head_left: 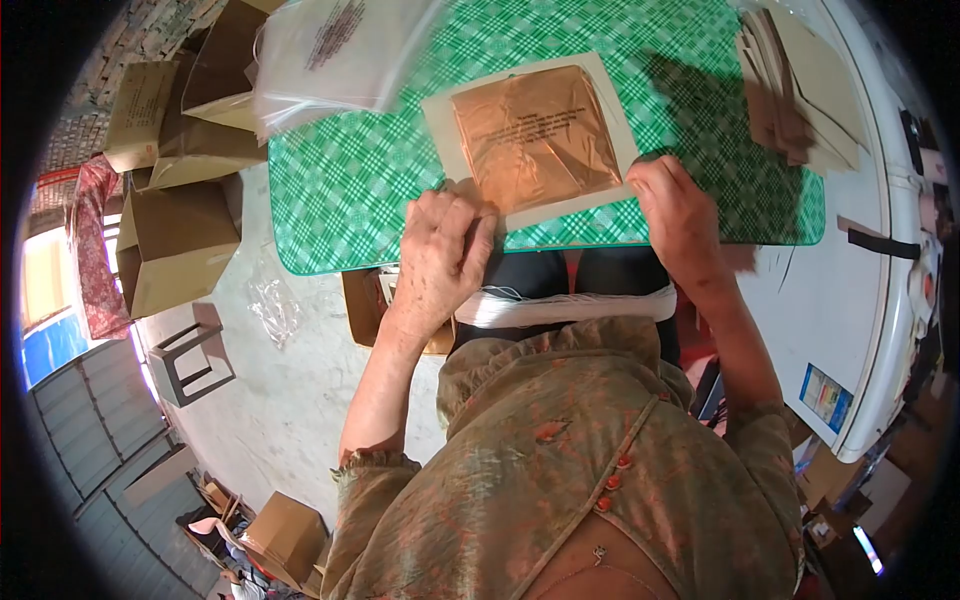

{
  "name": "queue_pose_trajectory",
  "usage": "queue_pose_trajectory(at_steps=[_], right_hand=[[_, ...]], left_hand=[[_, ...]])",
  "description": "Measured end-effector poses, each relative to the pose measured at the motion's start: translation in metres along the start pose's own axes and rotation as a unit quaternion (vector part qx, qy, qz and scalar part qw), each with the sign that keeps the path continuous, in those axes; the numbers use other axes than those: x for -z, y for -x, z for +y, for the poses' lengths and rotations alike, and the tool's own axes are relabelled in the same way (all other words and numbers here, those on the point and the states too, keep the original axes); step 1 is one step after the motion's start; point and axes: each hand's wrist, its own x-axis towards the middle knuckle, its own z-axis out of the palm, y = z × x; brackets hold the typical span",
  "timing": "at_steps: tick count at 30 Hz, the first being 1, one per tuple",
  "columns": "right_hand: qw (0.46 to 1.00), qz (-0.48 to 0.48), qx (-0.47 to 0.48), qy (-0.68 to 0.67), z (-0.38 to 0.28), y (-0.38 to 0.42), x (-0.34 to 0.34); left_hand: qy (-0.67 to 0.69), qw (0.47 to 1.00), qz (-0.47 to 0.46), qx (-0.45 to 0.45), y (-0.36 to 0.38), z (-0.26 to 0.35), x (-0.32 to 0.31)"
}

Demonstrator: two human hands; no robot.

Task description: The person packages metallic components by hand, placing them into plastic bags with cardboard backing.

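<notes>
A copper-coloured shiny packet (540, 135) with dark printed text lies on a pale square sheet (436, 130), over the green checked tablecloth (340, 200). At the sheet's lower left corner is my left hand (443, 240), its fingers curled and closed on the sheet's edge. My right hand (678, 215) pinches the lower right corner of the same sheet, the fingertips pressed together. The sheet is slightly tilted between both hands, near the table's front edge.
Clear plastic bags (330, 60) are stacked at the table's back left. Pale brown card pieces (800, 90) lie at the back right. Open cardboard boxes (180, 240) stand left of the table, with a grey frame (190, 365) on the floor. A white surface (810, 300) adjoins the right side.
</notes>
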Motion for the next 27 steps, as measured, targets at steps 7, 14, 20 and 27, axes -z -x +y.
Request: queue_pose_trajectory(at_steps=[7,14,20,27], right_hand=[[0.997,0.014,-0.002,0.072,0.003,-0.002,-0.011],[0.987,0.029,-0.024,0.154,0.004,0.001,-0.023],[0.979,0.034,-0.05,0.197,-0.007,-0.005,-0.026],[0.97,0.052,-0.082,0.224,-0.007,-0.006,-0.031]], left_hand=[[-0.035,0.999,-0.02,-0.001,-0.001,-0.003,-0.001],[-0.042,0.999,-0.018,0.007,0.001,-0.006,-0.007],[-0.076,0.997,0.009,-0.021,0.002,-0.006,-0.014],[-0.097,0.991,0.088,-0.03,-0.001,-0.005,-0.027]])
